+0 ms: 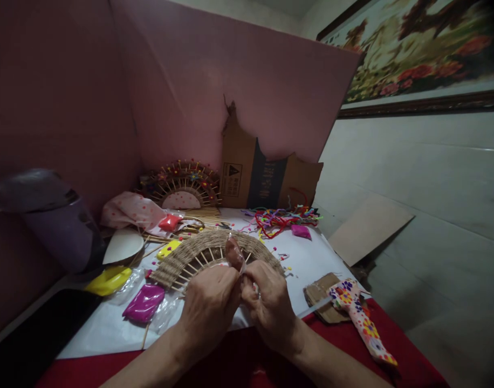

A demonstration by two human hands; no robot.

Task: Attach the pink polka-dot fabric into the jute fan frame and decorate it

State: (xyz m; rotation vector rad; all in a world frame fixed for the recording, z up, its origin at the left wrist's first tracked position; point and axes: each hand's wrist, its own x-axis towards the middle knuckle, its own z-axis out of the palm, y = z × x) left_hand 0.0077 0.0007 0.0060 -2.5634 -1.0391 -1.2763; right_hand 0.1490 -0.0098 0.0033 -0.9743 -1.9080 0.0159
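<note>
Both my hands meet over the middle of the table, pinching a small clear packet of brown clay-like material (234, 254). My left hand (210, 293) is closed on its lower left side, and my right hand (268, 296) grips it from the right. The brown part sticks up above my fingertips, while the gathered plastic is partly hidden by them. Just behind lies a fan-shaped piece (206, 245) with a woven, rope-like arched band and thin sticks spreading out like rays. Pins with coloured heads stand around its outer edge.
On the left are a magenta packet (144, 303), a yellow packet (108, 280) and a purple container (64, 226). A decorated fan (182, 186) and torn cardboard (271, 178) stand behind. Tangled coloured cords (275, 220) lie at the back; a flower-patterned, wrapped tool (362, 318) rests right.
</note>
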